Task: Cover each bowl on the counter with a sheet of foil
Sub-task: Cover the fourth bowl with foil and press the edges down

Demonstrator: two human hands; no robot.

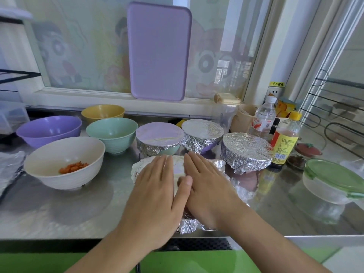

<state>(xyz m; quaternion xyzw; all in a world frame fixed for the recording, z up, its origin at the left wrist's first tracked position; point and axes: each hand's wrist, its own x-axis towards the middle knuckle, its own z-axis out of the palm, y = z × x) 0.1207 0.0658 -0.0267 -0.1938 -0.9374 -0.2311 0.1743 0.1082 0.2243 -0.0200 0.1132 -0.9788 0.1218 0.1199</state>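
A lilac cutting board [159, 52] leans upright against the window. At the right of the steel counter stand a clear water bottle [263, 117] and a yellow-capped sauce bottle [286, 137], just beside each other. Nearer the front sits a clear container with a green lid [332, 180]. A dark wire rack [334, 107] stands at far right.

Four uncovered round bowls [65, 160] sit left on the steel surface [59, 209]; three foil-wrapped bowls [246, 152] stand behind a foil sheet [220, 166]; a lidded clear container [332, 182] lies right.
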